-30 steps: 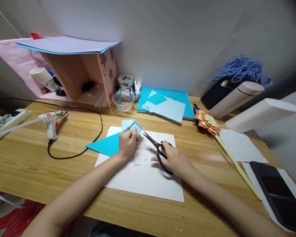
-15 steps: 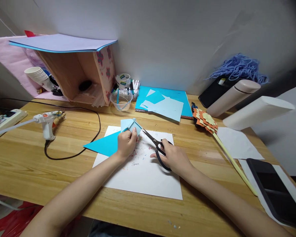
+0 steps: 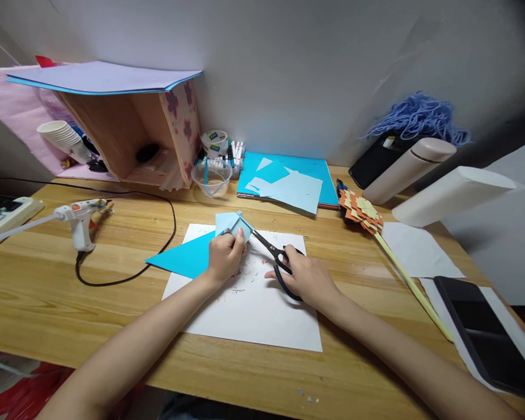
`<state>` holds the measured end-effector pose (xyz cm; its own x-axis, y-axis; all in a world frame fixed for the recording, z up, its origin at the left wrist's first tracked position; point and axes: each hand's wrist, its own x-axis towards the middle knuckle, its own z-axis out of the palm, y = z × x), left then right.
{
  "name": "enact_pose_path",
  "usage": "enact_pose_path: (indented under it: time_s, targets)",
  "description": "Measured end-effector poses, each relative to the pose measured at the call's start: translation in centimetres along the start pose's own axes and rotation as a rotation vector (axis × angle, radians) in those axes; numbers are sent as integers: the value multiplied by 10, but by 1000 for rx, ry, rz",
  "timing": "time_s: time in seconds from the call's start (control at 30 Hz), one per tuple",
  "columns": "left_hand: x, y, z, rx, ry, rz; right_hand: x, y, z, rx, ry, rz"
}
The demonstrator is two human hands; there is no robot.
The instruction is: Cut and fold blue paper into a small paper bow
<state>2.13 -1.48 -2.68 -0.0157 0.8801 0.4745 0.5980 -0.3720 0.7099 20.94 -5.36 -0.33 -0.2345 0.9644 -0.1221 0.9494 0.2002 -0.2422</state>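
So nearest me, a few scraps [image 3: 309, 399] lie on the table [image 3: 219, 373], below the right-hand end of the sheet [image 3: 254, 321]. I'll use that sheet as the landmark.

My left hand [image 3: 225, 256] is over its upper left part, clamped on folded paper. The pale paper [image 3: 226, 222] sticks up above my fist and past the sheet's far edge. The blue paper [image 3: 186, 256] pokes out to the left of the same hand, its point beyond the sheet's left edge.

My right hand [image 3: 312, 277] is closed round the handles of the scissors [image 3: 275, 251], over the sheet's right side. The blades point up and left, tips right at the pale paper's right edge; can't tell if they've bitten in.

Pose-wise, both forearms slant in from the bottom corners. My left fingers are curled under with the thumb pressed flat on the pale paper. The right one's back is up, fingers bent at the upper loop, thumb poking out past the lower one.

Left of the sheet there's a glue gun [image 3: 81, 227], and off its upper right a paper flower [image 3: 363, 213] on a stick. Beyond it sit a clear bowl [image 3: 212, 182], blue card [image 3: 330, 184] and, up left, a box [image 3: 179, 131].
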Motion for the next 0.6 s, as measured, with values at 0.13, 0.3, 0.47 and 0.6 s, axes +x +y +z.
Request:
enact_pose_path:
  time_s: [0.13,0.3,0.47,0.6]
  targets:
    - [-1,-2,1,2,-19,8,-1,1,2,5,18,-9]
    - [-1,-2,0,5,-49,20,-1,0,1,-8,28,9]
    - [-1,-2,1,1,-78,34,-1,-2,-1,-3,16,36]
    - [0,-1,1,1,-68,55,-1,-3,-2,10,0,43]
